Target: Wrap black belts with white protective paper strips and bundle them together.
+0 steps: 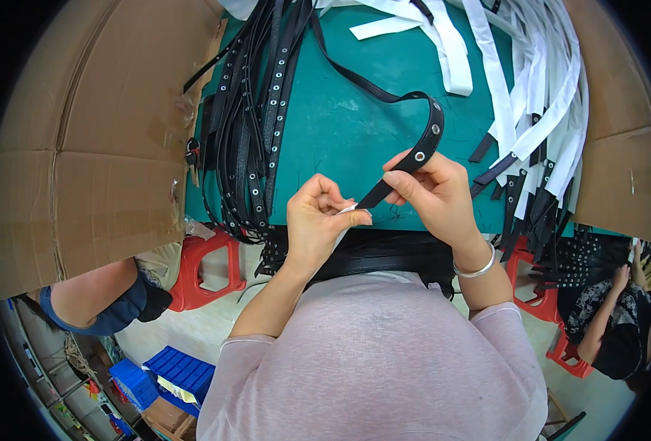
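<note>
A black belt (358, 79) with metal eyelets runs from the far edge of the table, loops round to the right and comes down between my hands. Thumb and fingers of my right hand (435, 192) grip it just below the eyelets. My left hand (315, 220) pinches at its near end, where a narrow white strip (338, 237) shows below the fingers; how strip and belt meet is hidden. On the left of the table lies a pile of black eyelet belts (255, 110). White-wrapped belts (535, 95) with black ends hang over the right side.
The green tabletop (325, 147) stands between tall cardboard walls, left (97, 147) and right (619, 132). More black straps (369, 253) lie across my lap. Red stools (208, 272) and seated people flank me, one at left (97, 294), one at right (612, 323). Blue crates (182, 371) sit behind left.
</note>
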The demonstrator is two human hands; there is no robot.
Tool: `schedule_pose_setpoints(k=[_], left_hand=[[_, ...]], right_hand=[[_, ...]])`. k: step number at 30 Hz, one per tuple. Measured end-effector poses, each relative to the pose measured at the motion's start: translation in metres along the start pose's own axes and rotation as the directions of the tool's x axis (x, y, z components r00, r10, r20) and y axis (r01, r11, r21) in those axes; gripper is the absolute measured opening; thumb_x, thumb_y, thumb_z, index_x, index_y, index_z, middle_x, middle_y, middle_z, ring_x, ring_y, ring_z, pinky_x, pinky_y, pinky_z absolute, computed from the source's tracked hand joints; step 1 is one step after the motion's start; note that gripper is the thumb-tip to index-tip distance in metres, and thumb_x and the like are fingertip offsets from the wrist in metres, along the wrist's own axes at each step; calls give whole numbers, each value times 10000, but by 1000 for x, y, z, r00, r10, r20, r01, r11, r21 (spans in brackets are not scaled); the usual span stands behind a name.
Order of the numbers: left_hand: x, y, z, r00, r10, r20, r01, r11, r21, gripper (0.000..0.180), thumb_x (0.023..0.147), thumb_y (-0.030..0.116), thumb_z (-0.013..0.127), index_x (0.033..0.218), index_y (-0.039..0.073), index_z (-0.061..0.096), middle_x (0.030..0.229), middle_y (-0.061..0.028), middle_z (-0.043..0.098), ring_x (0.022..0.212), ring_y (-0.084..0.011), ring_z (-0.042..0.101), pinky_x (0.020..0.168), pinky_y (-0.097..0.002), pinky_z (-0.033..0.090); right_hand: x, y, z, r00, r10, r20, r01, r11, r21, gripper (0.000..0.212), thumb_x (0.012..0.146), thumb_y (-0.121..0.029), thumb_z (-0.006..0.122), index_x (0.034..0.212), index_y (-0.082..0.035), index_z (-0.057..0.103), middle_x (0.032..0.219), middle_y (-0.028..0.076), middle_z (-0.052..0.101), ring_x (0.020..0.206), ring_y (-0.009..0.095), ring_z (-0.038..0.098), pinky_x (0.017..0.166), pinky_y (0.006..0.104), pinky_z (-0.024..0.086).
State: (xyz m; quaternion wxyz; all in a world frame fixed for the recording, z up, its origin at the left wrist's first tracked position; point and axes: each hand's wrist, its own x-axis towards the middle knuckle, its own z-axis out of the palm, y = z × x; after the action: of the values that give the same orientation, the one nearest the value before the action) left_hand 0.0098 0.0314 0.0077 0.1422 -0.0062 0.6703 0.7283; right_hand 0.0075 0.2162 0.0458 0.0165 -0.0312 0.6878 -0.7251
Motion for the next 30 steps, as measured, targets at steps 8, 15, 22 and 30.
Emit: schedule_pose_setpoints(k=[8,15,22,30], left_hand=[[-1,9,-1,995,-54,88,59,997,-56,338,698,-73,730,767,59,426,690,-120,653,662,-138,655,603,-224,512],[-2,12,-4,991,-68,118,77,994,-76,335,703,-66,728,781,52,424,705,-147,660,672,-161,665,604,-234,520],[-3,9,-3,990,-39,132,35,999,28,294,710,-43,736,736,48,458,758,-126,665,695,-136,652,603,-219,510],[9,0,-14,980,-67,189,136,916,-378,240,783,44,708,722,74,478,769,-61,646,674,-53,573,604,-169,444]], right_hand=[[2,-6,0,1000,-18,17,19,997,-72,111,840,-61,642,903,26,613,709,52,622,595,106,626,519,194,489],[2,-15,0,999,10,45,-6,995,-95,114,836,-59,641,895,34,612,713,53,622,594,100,620,534,194,495],[5,-15,0,995,29,92,-7,973,-232,119,823,-56,651,892,34,616,726,44,624,620,85,611,548,199,497],[2,22,19,979,133,151,-126,990,-57,218,806,-127,690,977,-1,638,808,23,635,701,51,560,584,196,438]])
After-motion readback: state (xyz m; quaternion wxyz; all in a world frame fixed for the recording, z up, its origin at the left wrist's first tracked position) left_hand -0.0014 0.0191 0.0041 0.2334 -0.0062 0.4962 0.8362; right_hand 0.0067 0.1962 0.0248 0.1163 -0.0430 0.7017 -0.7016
